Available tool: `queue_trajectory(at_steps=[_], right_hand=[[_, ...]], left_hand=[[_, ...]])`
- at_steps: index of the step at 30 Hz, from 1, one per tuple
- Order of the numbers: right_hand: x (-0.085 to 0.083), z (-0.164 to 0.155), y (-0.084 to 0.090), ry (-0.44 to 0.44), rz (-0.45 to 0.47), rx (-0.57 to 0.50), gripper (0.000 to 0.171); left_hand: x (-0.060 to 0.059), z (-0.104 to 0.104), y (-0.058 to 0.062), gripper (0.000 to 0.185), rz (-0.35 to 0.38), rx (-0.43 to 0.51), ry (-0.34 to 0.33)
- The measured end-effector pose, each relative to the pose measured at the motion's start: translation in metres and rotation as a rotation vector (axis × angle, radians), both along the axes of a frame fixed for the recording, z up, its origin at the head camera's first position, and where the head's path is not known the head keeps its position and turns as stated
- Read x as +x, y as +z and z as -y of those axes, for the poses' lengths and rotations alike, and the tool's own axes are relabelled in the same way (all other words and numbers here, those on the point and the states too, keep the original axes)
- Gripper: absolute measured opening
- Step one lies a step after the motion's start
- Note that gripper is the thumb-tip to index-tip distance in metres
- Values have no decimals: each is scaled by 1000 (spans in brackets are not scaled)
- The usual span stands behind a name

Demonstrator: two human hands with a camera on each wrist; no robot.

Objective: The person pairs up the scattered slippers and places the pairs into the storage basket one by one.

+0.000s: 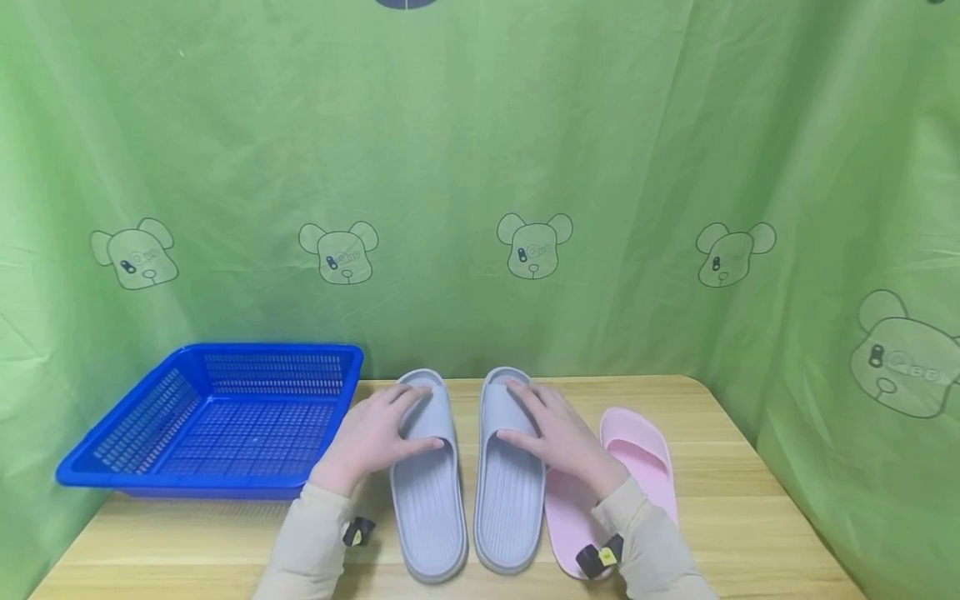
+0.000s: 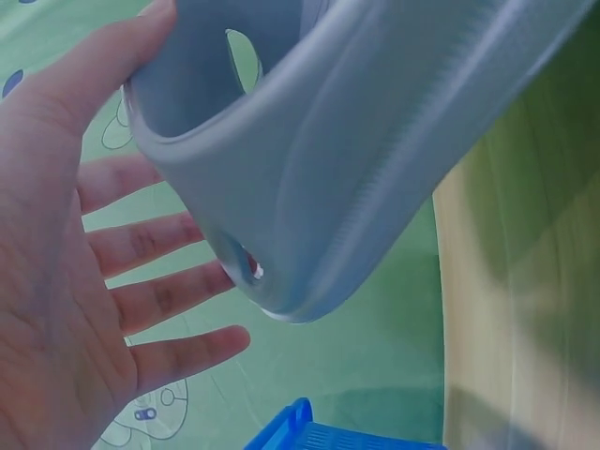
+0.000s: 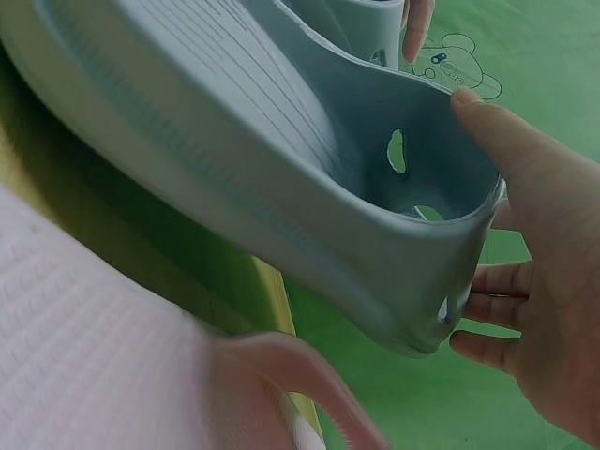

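Two grey slippers lie side by side, toes away from me, on the wooden table (image 1: 750, 508). My left hand (image 1: 401, 421) rests flat on the strap of the left grey slipper (image 1: 427, 508), thumb along the strap's near edge. In the left wrist view the left hand (image 2: 112, 244) has straight, spread fingers beside that slipper (image 2: 356, 159). My right hand (image 1: 528, 417) lies the same way over the strap of the right grey slipper (image 1: 510, 508). The right wrist view shows the right hand (image 3: 534, 281), thumb on the strap edge of its slipper (image 3: 281, 169).
A pink slipper (image 1: 637, 442) lies just right of the grey pair, partly under my right forearm; it fills the lower left of the right wrist view (image 3: 94, 356). A blue mesh basket (image 1: 270, 352) stands at the table's back left. A green curtain surrounds the table.
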State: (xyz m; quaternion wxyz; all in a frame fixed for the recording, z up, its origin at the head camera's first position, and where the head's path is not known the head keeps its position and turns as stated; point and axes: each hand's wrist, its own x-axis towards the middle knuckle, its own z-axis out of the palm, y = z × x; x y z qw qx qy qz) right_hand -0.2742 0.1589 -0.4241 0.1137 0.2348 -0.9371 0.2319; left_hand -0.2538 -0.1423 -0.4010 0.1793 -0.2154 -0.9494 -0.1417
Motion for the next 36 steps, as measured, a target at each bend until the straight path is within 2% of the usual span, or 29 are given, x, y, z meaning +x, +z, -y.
queue_trajectory(at_steps=[9, 21, 30, 36], right_hand=[[-3, -1, 0, -8, -44, -18, 84], [-7, -4, 0, -51, -77, -47, 85], [-7, -4, 3, -101, -103, -80, 83], [-8, -7, 5, -156, -84, -101, 85]], left_hand=[[1, 3, 3, 81, -35, 46, 19], [2, 7, 8, 80, -160, 104, 51], [1, 10, 10, 80, -194, 137, 98], [0, 11, 12, 78, -222, 167, 130]])
